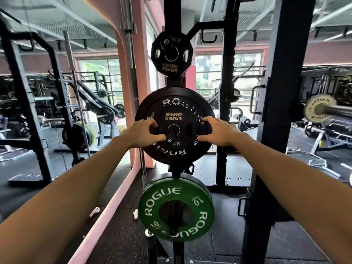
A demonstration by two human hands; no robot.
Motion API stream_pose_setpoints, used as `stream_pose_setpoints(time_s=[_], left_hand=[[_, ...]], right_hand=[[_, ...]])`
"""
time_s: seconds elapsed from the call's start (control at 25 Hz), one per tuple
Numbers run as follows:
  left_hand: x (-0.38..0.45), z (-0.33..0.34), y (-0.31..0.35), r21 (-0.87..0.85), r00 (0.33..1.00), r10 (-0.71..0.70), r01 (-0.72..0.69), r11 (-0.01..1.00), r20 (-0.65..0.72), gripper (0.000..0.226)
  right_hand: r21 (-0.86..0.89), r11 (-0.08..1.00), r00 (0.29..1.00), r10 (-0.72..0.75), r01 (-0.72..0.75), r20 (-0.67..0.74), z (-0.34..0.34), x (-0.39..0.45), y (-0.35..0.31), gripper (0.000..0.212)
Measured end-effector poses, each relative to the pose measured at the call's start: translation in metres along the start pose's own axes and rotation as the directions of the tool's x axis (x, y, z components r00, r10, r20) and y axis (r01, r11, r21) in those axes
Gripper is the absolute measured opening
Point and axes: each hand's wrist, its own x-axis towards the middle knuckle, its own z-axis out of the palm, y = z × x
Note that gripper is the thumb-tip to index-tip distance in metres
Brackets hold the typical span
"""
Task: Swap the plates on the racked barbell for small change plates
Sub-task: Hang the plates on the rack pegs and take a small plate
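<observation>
A small black Hammer Strength plate sits on a storage peg of the rack, in front of a larger black Rogue plate. My left hand grips the small plate's left side, fingers curled into its grip slot. My right hand grips its right edge. At the right edge of view, the racked barbell's sleeve carries a pale Rogue change plate.
Above hangs another small black Hammer Strength plate; below, a green Rogue 10 plate on a lower peg. A black rack upright stands to the right. A pink wall edge runs along the left. Two white earbuds lie on the floor.
</observation>
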Motion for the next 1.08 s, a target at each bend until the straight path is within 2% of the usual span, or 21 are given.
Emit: stream_pose_setpoints(time_s=[0.2, 0.36, 0.56, 0.92, 1.08], left_hand=[[-0.069, -0.021, 0.049, 0.046, 1.0, -0.014, 0.013, 0.999, 0.015, 0.071], [-0.134, -0.028, 0.095, 0.035, 1.0, -0.006, 0.007, 0.999, -0.021, 0.065], [-0.191, -0.027, 0.16, 0.019, 1.0, 0.002, -0.002, 1.0, -0.008, 0.071], [-0.224, -0.008, 0.315, 0.021, 0.993, 0.107, -0.108, 0.994, 0.044, 0.089], [-0.21, 0.024, 0.393, 0.029, 0.986, 0.151, -0.153, 0.988, 0.078, 0.076]], right_hand=[[0.034, 0.999, 1.0, -0.01, 0.01, 0.02, -0.029, -0.066, 0.006, 0.087], [0.019, 1.0, 1.0, -0.024, 0.024, 0.016, -0.058, -0.139, 0.021, 0.084], [-0.045, 0.999, 0.999, 0.032, -0.03, 0.038, -0.104, -0.225, 0.055, 0.085], [-0.108, 0.979, 0.985, 0.173, -0.174, -0.018, -0.187, -0.333, 0.17, 0.085], [-0.115, 0.964, 0.97, 0.239, -0.242, -0.034, -0.219, -0.365, 0.245, 0.081]])
